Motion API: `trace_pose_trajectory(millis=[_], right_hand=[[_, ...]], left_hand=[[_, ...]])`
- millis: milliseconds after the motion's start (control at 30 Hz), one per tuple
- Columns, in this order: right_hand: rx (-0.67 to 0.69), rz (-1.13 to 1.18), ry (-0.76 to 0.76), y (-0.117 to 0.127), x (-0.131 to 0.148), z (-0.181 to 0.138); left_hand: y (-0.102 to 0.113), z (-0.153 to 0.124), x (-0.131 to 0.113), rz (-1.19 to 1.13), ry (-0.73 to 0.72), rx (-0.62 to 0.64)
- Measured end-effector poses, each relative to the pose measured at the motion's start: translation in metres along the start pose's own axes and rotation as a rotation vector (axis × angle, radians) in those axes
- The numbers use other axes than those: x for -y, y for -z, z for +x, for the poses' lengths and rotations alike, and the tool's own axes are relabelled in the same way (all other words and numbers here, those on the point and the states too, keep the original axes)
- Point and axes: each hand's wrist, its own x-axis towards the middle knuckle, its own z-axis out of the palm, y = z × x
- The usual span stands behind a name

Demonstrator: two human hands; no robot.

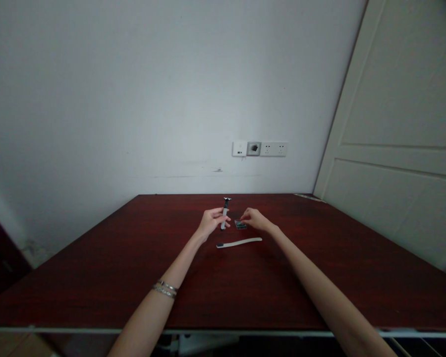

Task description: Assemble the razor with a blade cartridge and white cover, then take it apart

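Note:
My left hand is closed round the handle of a grey razor, whose head points up and away from me. Just to the right, my right hand has its fingers curled down onto a small dark cartridge pack lying on the table. A white toothbrush with a dark head lies flat on the table in front of both hands, head to the left. Two bracelets circle my left wrist.
A dark red wooden table stretches from the near edge to a white wall. Wall sockets sit above the table's far edge. A pale door stands at the right.

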Motion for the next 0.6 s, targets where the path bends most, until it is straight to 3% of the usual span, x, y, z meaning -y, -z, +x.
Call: trace_pose_trajectory(millis=[600], right_hand=[[-0.021, -0.024, -0.020, -0.018, -0.007, -0.005]], left_hand=[[-0.002, -0.002, -0.002, 0.053, -0.006, 0.000]])
